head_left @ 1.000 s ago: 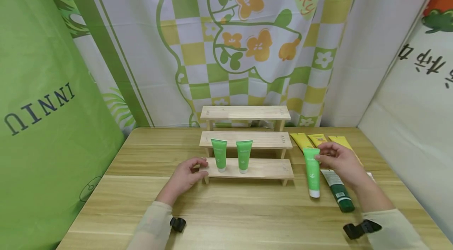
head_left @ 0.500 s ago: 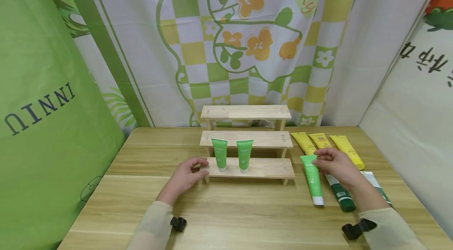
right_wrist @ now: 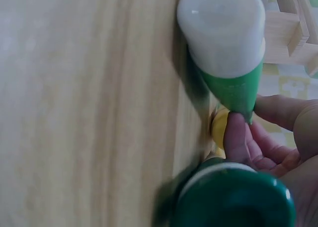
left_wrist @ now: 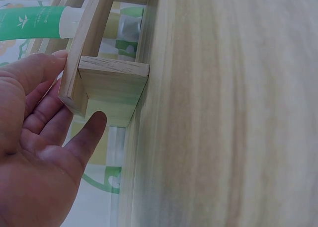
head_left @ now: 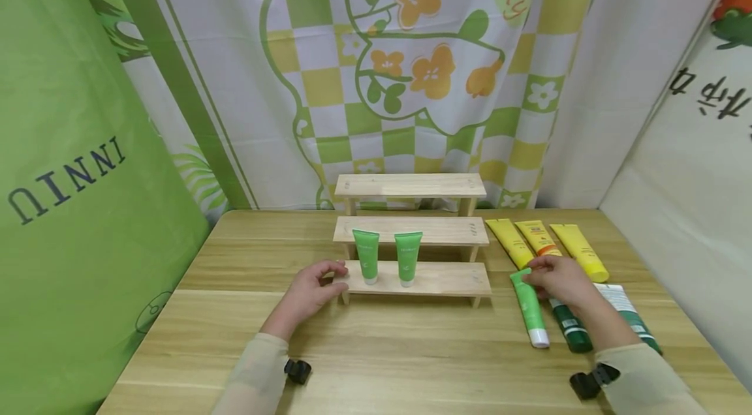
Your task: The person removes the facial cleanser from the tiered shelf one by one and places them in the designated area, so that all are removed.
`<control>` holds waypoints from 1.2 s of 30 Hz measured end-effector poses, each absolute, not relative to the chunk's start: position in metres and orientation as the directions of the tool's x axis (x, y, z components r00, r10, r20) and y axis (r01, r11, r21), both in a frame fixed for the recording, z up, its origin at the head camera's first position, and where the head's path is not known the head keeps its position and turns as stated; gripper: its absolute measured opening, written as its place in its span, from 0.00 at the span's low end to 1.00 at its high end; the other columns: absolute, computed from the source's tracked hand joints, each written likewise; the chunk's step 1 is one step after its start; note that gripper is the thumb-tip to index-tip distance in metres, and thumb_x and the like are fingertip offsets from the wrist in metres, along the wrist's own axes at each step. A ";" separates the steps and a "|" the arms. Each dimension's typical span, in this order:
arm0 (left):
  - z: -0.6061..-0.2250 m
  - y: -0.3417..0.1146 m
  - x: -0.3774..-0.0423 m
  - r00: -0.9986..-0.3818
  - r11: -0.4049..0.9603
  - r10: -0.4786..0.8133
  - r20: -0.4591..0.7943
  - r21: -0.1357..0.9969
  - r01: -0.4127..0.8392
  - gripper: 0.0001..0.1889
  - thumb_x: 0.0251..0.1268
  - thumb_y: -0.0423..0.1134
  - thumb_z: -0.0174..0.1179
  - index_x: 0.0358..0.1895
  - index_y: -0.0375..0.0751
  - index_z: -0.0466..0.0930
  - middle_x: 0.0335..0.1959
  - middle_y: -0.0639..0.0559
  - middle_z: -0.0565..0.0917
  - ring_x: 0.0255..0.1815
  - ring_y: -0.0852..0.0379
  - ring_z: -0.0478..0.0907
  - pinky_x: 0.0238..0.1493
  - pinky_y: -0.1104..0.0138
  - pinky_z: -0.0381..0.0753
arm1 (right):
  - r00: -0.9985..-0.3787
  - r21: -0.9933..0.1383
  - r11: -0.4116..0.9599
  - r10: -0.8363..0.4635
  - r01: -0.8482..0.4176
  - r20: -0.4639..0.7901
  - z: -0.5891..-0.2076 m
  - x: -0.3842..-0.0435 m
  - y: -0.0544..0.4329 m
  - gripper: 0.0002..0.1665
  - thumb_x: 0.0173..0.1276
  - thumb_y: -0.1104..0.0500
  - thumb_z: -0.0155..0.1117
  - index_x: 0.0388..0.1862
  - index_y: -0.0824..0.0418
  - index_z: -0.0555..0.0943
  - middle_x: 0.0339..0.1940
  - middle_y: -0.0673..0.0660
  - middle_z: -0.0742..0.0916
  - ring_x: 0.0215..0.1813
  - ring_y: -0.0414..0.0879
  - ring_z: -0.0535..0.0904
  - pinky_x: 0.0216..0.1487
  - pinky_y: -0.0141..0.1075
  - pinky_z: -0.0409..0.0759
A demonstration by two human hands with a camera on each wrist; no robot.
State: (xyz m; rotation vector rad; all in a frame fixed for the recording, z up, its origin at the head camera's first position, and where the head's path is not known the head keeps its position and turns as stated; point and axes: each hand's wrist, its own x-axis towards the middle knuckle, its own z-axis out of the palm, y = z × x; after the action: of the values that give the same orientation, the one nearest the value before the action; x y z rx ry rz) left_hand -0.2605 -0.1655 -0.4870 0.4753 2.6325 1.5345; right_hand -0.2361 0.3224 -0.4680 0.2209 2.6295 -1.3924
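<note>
My left hand [head_left: 308, 291] grips the left end of the lowest step of a three-step wooden display stand [head_left: 449, 278]; the left wrist view has fingertips right at the board [left_wrist: 74, 90]. Two green squeeze tubes [head_left: 367, 257] stand upright on that step, white caps down. To the right of the stand, my right hand [head_left: 561, 281] pinches the flat end of another green squeeze tube [head_left: 531, 310] between thumb and fingers. This tube slants low over the table, its white cap [right_wrist: 221, 33] pointing toward me. Close beside it lies a dark green tube [head_left: 571, 330], partly hidden by the hand.
Three yellow tubes [head_left: 578, 252] lie behind my right hand. A second white-and-green tube [head_left: 625, 314] lies to the right of my wrist. A patterned curtain [head_left: 423, 76] hangs behind the table [head_left: 411, 356], with fabric on both sides.
My right hand has brought the green tube down and slightly toward me, tipping it from nearly upright to a low slant. The left hand stays at the stand.
</note>
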 end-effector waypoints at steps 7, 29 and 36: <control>-0.489 -0.165 -0.261 -0.950 0.459 0.292 0.115 0.854 0.244 0.11 0.60 0.37 0.69 0.45 0.46 0.83 0.58 0.50 0.81 0.63 0.51 0.74 0.61 0.57 0.77 | -0.973 -0.743 0.634 0.074 0.216 -0.221 -0.465 -0.236 0.325 0.32 0.66 0.58 0.67 0.60 0.78 0.70 0.46 0.69 0.82 0.36 0.47 0.82 0.35 0.41 0.85; -0.490 -0.166 -0.261 -0.948 0.443 0.297 0.112 0.863 0.241 0.11 0.60 0.37 0.69 0.46 0.47 0.83 0.59 0.50 0.81 0.64 0.51 0.73 0.61 0.56 0.76 | -0.997 -0.844 0.529 0.051 0.081 -0.064 -0.441 -0.223 0.323 0.30 0.69 0.57 0.65 0.59 0.77 0.70 0.40 0.61 0.84 0.35 0.49 0.83 0.37 0.40 0.86; -0.490 -0.167 -0.262 -0.946 0.446 0.303 0.115 0.860 0.248 0.11 0.61 0.37 0.69 0.46 0.45 0.83 0.59 0.50 0.81 0.64 0.50 0.74 0.61 0.56 0.77 | -0.998 -0.899 0.438 0.037 -0.024 0.045 -0.423 -0.222 0.307 0.28 0.72 0.56 0.62 0.60 0.76 0.69 0.45 0.64 0.81 0.38 0.43 0.83 0.40 0.40 0.87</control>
State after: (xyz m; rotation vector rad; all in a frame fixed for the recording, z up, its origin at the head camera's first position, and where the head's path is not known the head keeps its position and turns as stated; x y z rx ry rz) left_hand -0.2621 -0.1667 -0.4900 0.5007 2.6236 1.5463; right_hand -0.2223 0.3071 -0.4234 0.0120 2.7129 -1.6965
